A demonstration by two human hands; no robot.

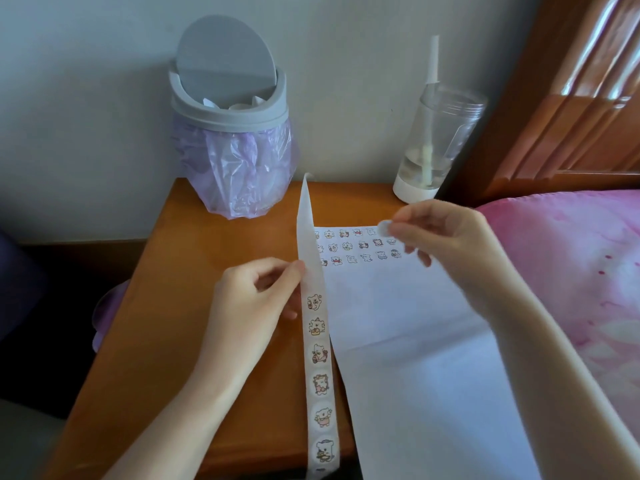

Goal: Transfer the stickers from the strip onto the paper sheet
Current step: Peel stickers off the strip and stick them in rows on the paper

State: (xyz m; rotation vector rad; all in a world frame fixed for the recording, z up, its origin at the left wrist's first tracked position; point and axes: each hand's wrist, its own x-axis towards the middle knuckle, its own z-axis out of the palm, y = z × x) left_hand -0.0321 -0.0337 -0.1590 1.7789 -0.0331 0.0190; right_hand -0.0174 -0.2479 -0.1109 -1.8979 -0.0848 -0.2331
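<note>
A long white sticker strip (319, 344) runs from the bottom edge up over the wooden table; its lower half carries several round cartoon stickers, its upper half is bare backing. My left hand (254, 299) pinches the strip at its left edge near the middle. A white paper sheet (408, 341) lies to the right, with three rows of small stickers along its top. My right hand (440, 237) hovers over the sheet's top right corner and pinches one round sticker (384, 227) between thumb and forefinger.
A grey swing-lid bin (228, 109) with a purple bag stands at the table's back left. A clear tumbler with a straw (434, 147) stands at the back right. A pink bedspread (571, 258) and wooden headboard lie to the right. The table's (194, 271) left edge drops off.
</note>
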